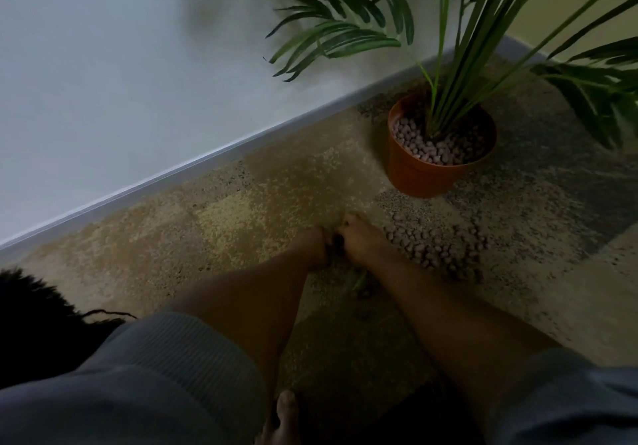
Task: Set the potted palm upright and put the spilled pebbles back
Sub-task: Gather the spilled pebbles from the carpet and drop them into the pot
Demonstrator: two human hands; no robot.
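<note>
The palm [448, 65] stands upright in its orange pot [419, 175] on the carpet near the wall. Pale pebbles [419, 149] fill part of the pot around the stems. A loose patch of spilled pebbles [435, 244] lies on the carpet in front of the pot. My left hand [319, 244] and my right hand [360, 237] rest side by side on the carpet at the left edge of that patch, fingers curled down. A few dark pebbles show between them. The dim light hides whether either hand holds any.
A white wall with a grey skirting board [207, 165] runs diagonally behind the pot. Palm fronds hang over the upper right. A small green leaf piece [359, 284] lies between my forearms. My bare foot [284, 417] is at the bottom edge.
</note>
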